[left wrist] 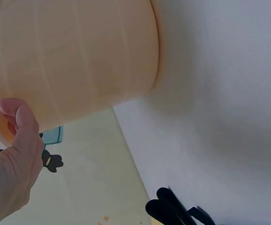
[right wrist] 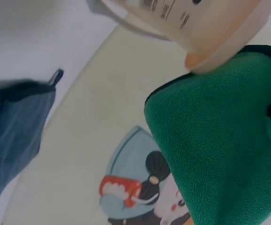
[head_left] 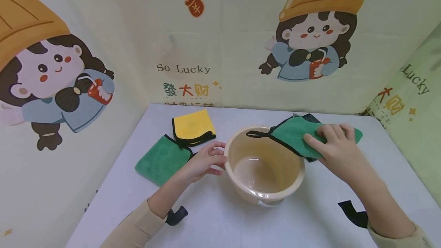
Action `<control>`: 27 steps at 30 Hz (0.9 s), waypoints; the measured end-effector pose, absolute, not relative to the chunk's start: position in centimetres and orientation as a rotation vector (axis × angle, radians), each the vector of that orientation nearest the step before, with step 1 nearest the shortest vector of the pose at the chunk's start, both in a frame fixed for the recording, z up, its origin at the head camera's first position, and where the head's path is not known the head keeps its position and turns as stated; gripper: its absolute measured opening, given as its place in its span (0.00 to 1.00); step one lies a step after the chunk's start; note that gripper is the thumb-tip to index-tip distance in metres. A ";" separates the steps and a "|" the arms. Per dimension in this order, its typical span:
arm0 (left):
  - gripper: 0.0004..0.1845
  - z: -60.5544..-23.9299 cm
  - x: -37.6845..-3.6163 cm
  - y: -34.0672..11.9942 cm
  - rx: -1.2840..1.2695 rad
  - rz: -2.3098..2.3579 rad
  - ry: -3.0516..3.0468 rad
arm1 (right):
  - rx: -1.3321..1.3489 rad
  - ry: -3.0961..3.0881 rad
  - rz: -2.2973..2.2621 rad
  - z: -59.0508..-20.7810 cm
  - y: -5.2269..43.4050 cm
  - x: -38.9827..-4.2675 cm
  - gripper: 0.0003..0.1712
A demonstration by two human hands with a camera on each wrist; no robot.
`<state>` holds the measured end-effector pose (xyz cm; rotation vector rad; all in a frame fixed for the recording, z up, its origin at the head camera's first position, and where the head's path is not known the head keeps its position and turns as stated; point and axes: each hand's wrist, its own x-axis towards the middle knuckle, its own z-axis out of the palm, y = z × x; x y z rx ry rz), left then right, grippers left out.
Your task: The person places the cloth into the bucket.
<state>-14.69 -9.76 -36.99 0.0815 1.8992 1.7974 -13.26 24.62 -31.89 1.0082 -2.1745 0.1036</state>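
Backdrop (head_left: 237,68): printed fabric with cartoon figures and lettering, enclosing the work area at the rear and sides. Table (head_left: 220,225): white surface, set below the backdrop. Bucket (head_left: 286,167): beige, upright on the table, mouth facing up; a pale handle (head_left: 270,203) hangs at the near side of the rim.

Held green cloth (head_left: 293,137): black-edged, raised at the right part of the bucket's rim, its black loop (head_left: 257,134) extending over the mouth. Contact between this cloth and the rim cannot be confirmed. Second green cloth (head_left: 162,162): flat on the table, left of the bucket, partly covered by the left forearm. Yellow cloth (head_left: 193,125): folded, black-trimmed, lying just behind the second green cloth. Dark cloth (right wrist: 18,136): blue-grey in the right wrist view, on the table to the right of the bucket (mostly hidden by the held cloth in the head view).

Right hand (head_left: 339,142): grips the held green cloth — thumb at the near side, fingers bent over the top. Left hand (head_left: 206,160): touches the left side of the bucket's rim — fingers relaxed and slightly apart. Black straps (head_left: 177,216): one projects near each sleeve cuff.
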 end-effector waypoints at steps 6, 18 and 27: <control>0.24 -36.9 -14.8 -9.8 0.091 1.800 1.898 | 1.098 -2.221 0.077 -31.9 22.6 -13.1 0.13; 0.21 -37.1 -15.1 -9.9 0.101 1.819 1.872 | 1.237 -2.249 0.079 -33.4 19.2 -13.3 0.18; 0.20 -37.3 -14.9 -9.7 0.068 1.830 1.881 | 1.281 -2.350 0.104 -35.0 17.7 -13.9 0.32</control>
